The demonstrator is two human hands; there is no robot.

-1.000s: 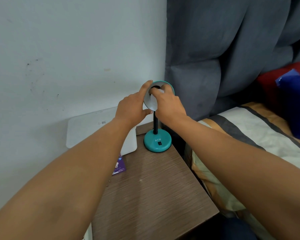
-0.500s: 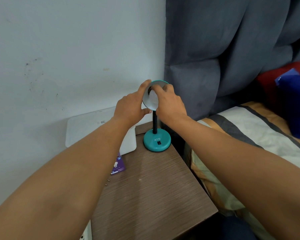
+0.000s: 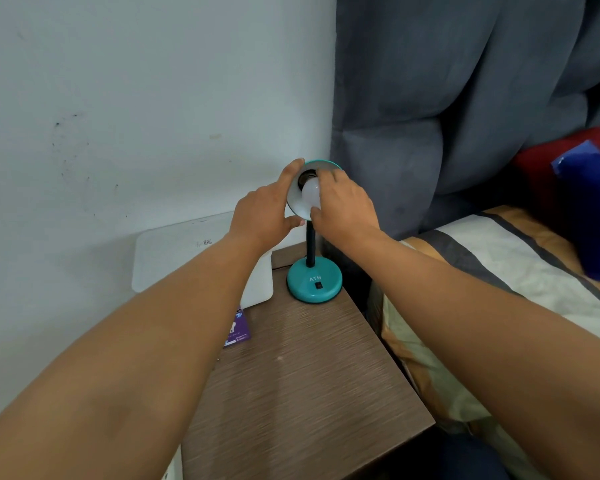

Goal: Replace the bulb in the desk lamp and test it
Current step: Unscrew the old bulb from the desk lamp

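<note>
gripping bulb (image 3: pixel 309 195), right hand (image 3: pixel 343 209).

Both bare arms reach forward, the left hand (image 3: pixel 262 211) cupped with thumb and forefinger spread apart, the right hand (image 3: pixel 343 204) curled, fingertips (image 3: pixel 326 174) pinching inward

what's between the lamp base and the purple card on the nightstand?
In the head view, only bare wood-grain nightstand top separates the teal lamp base from the purple card. A white box stands just behind that stretch.

A white box (image 3: pixel 187 258) and purple card (image 3: pixel 238 329) sit on the wooden nightstand (image 3: pixel 302 393).
</note>
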